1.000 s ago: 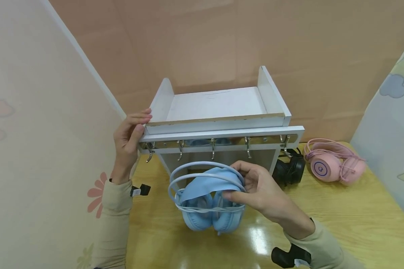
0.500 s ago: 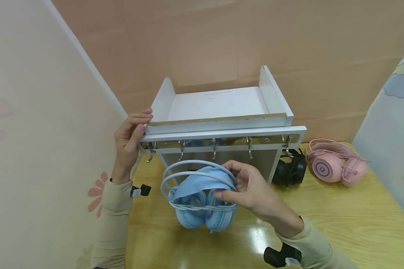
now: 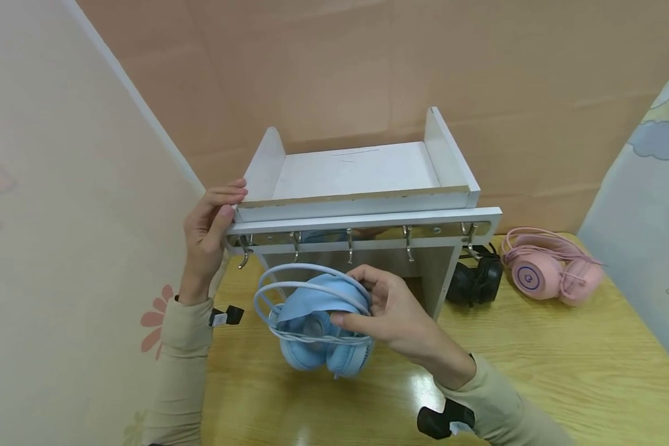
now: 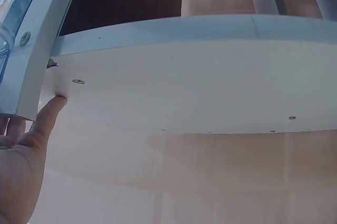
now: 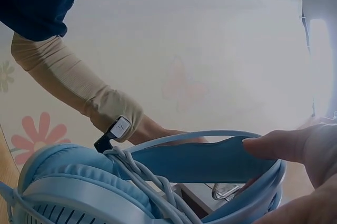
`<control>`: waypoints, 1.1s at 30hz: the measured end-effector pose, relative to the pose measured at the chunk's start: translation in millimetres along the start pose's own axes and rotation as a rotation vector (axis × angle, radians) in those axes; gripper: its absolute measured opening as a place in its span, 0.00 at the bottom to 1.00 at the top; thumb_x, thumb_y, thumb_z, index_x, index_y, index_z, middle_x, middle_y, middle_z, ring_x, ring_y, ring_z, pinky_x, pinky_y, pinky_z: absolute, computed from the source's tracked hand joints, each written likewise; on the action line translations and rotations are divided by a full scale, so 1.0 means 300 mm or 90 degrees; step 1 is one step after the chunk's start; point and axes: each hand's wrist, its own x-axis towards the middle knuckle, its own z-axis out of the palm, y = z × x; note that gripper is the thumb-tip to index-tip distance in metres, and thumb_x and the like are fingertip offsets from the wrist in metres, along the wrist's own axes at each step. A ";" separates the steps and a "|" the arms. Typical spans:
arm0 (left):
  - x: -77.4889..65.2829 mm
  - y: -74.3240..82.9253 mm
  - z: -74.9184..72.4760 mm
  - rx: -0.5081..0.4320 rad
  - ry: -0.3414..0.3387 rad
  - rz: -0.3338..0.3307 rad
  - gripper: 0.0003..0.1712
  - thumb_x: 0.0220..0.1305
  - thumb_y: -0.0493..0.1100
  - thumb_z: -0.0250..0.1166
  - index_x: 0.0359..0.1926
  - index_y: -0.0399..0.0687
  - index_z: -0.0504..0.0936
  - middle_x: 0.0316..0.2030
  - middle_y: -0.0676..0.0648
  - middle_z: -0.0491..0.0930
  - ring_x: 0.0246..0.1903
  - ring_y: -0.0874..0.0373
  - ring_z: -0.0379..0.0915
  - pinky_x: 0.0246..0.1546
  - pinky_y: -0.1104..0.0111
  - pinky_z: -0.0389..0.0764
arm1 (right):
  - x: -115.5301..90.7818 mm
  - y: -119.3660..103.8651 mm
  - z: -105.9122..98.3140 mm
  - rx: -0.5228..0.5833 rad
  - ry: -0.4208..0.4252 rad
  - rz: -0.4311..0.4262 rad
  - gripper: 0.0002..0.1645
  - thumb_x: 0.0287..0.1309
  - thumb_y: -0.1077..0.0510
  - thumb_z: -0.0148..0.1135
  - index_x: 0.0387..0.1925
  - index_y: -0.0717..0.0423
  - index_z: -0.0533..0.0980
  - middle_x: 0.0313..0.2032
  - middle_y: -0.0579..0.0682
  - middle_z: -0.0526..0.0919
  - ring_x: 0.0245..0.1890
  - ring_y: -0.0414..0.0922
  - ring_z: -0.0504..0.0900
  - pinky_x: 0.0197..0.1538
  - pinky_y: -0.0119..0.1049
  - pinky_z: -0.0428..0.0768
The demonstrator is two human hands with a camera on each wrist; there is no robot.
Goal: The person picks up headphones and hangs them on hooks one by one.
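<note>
My right hand (image 3: 393,316) pinches the headband of light blue headphones (image 3: 305,355), thumb on one side and fingers on the other. The headphones hang ear cups down, close in front of and below the hook rail; their cable is wound round them. In the right wrist view the thumb presses the padded band (image 5: 210,162). My left hand (image 3: 202,238) holds the left end of a white wooden shelf (image 3: 357,170). Its thumb (image 4: 51,111) touches a white panel in the left wrist view. Along the shelf's front runs a rail with several metal hooks (image 3: 350,244).
Black headphones (image 3: 476,279) lie on the wooden table (image 3: 568,365) right of the shelf. Beside them are pink headphones (image 3: 537,275) with a bundled cable. A pale wall (image 3: 89,204) with flower pictures rises close on the left; brown paper (image 3: 368,62) covers the back.
My right hand has carried the blue headphones leftward and slightly up, below the hooks left of the middle. My left hand keeps its hold on the shelf end.
</note>
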 end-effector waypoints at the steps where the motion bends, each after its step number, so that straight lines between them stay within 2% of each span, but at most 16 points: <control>1: 0.000 0.001 -0.001 -0.001 0.000 0.001 0.13 0.75 0.29 0.55 0.48 0.22 0.83 0.52 0.45 0.87 0.66 0.45 0.78 0.78 0.52 0.69 | 0.004 0.001 0.004 -0.001 -0.001 0.001 0.25 0.60 0.68 0.74 0.55 0.71 0.74 0.52 0.58 0.83 0.50 0.45 0.85 0.55 0.32 0.87; 13: 0.003 0.000 -0.003 0.007 0.008 0.008 0.13 0.75 0.29 0.56 0.47 0.22 0.83 0.52 0.45 0.88 0.65 0.45 0.79 0.78 0.52 0.70 | 0.024 0.006 0.034 0.017 0.001 -0.021 0.25 0.59 0.69 0.74 0.55 0.71 0.73 0.53 0.58 0.83 0.51 0.45 0.85 0.57 0.31 0.86; 21: 0.001 -0.004 -0.005 -0.001 0.006 0.013 0.13 0.75 0.30 0.56 0.48 0.22 0.83 0.52 0.45 0.88 0.66 0.45 0.79 0.78 0.52 0.70 | 0.032 0.015 0.057 0.003 0.023 -0.049 0.25 0.58 0.70 0.75 0.54 0.71 0.74 0.54 0.62 0.84 0.52 0.47 0.87 0.60 0.33 0.86; 33: 0.001 -0.004 -0.002 0.003 0.000 0.010 0.13 0.76 0.31 0.56 0.48 0.22 0.83 0.53 0.46 0.88 0.66 0.45 0.78 0.78 0.52 0.69 | 0.040 0.032 0.080 -0.002 0.026 -0.044 0.25 0.58 0.69 0.76 0.54 0.70 0.75 0.53 0.62 0.85 0.51 0.47 0.87 0.59 0.33 0.87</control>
